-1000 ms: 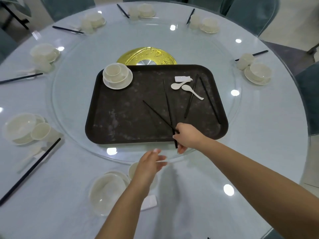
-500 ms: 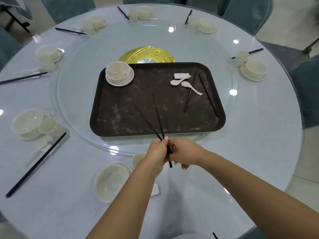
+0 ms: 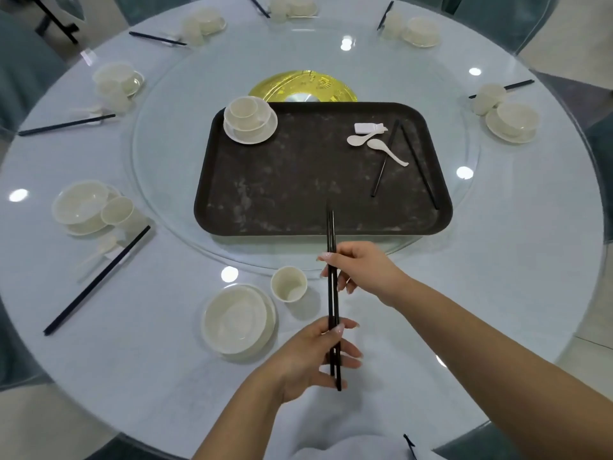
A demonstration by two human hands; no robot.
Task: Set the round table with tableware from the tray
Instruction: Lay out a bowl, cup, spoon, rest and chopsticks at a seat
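Note:
A pair of black chopsticks (image 3: 331, 293) is held lengthwise above the near table edge, tips over the tray's front rim. My right hand (image 3: 360, 272) pinches them near the middle and my left hand (image 3: 315, 358) pinches the near end. Just to their left stand a white cup (image 3: 288, 284) and a white bowl on a plate (image 3: 238, 319). The dark tray (image 3: 298, 200) on the glass turntable still carries a stacked cup, bowl and plate (image 3: 249, 118), two white spoons (image 3: 378, 144), a white rest (image 3: 369, 128) and two more chopsticks (image 3: 418, 164).
Several finished place settings ring the pale round table (image 3: 159, 360): bowls, cups and chopsticks at the left (image 3: 89, 207), far left (image 3: 116, 83), back (image 3: 292, 8) and right (image 3: 510, 121). A gold disc (image 3: 302, 86) lies behind the tray. Teal chairs surround the table.
The chopsticks left the tray and came toward me. My left hand joined, then slid to their near end; the pair now lies straight and parallel beside the cup.

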